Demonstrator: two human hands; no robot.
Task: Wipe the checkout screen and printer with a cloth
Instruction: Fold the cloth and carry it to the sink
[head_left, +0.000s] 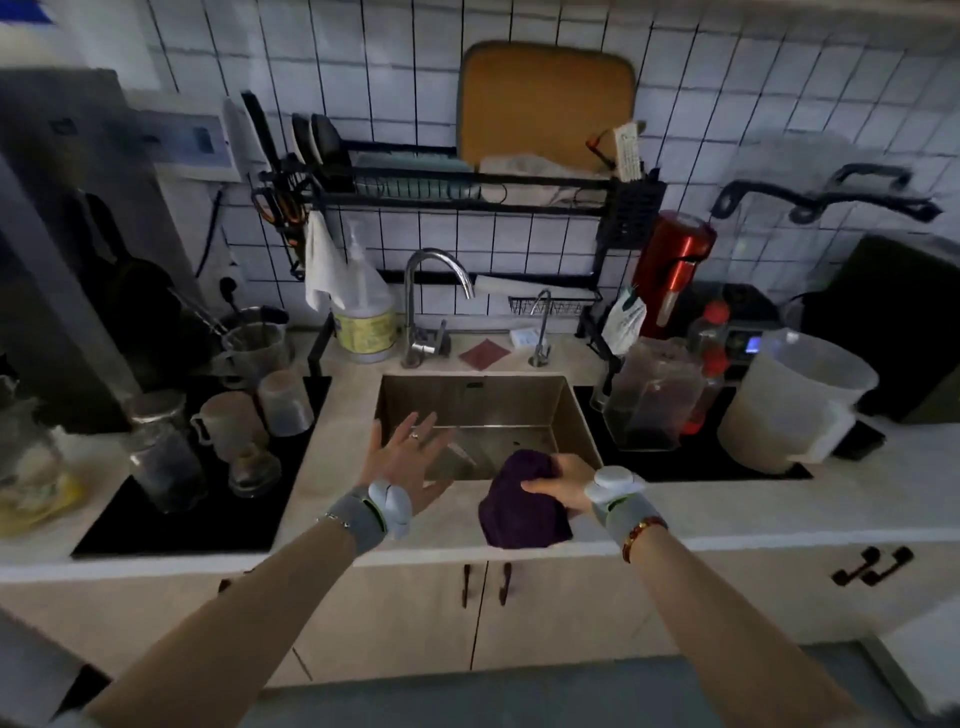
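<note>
No checkout screen or printer showed; blur smeared the dim room's edges. The right hand (563, 488) gripped a purple cloth (519, 506) at the steel sink's (470, 400) front rim, seemingly bunched. The left hand (410, 457) hovered, fingers spread, above the pale tabletop (727, 512).

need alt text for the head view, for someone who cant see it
Right hand grips a purple cloth at the front edge of a steel sink; left hand hovers open beside it. Jugs, jars and a dish rack crowd the tiled counter.
</note>
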